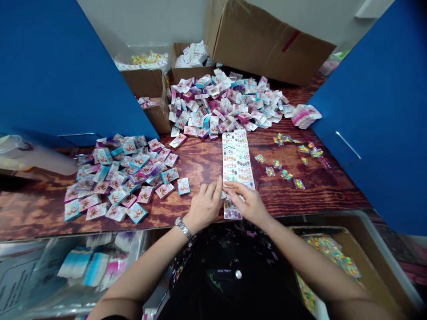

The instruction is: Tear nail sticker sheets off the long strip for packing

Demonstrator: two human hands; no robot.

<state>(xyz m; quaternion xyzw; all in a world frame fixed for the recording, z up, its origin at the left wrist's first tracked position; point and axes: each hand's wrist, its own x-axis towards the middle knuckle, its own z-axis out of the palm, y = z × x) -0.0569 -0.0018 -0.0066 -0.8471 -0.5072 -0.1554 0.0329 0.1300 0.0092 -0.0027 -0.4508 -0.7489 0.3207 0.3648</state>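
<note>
A long strip of nail-sticker sheets, printed with rows of small coloured ovals, lies on the table in front of me. Over its near part my two hands meet. My left hand, a metal watch on its wrist, has its fingers drawn together at the strip's left edge; what its fingertips hold is hidden. With bent fingers, my right hand pinches a small white piece that looks like folded paper; its exact kind is unclear. The fingertips of both hands nearly touch there.
Closed small boxes are heaped at left, and open small boxes at the back. Little packets of coloured bits lie at right. Cardboard boxes stand behind. Blue panels flank the table; bins sit below its front edge.
</note>
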